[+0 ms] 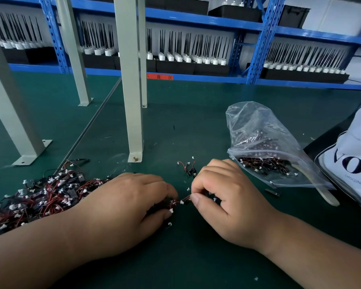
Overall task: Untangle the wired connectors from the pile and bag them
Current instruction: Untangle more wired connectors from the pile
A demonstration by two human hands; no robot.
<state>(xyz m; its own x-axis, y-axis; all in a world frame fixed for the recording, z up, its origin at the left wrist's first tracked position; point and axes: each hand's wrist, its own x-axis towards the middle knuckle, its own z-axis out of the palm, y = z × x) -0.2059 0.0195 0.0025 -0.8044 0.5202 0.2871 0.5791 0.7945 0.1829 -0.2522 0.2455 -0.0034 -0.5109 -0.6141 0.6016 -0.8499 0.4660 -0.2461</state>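
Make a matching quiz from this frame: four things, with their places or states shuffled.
1 pile
2 bag
3 right hand
4 post

a bolted to the mat
b pinches a wire
c at the right, partly filled
d tangled, gripped at its edge by the left hand

Pairs: 1-d, 2-c, 3-b, 4-a

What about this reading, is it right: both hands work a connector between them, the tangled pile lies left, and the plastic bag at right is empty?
One error: the head view shows the plastic bag already holding many wired connectors. The rest stands.
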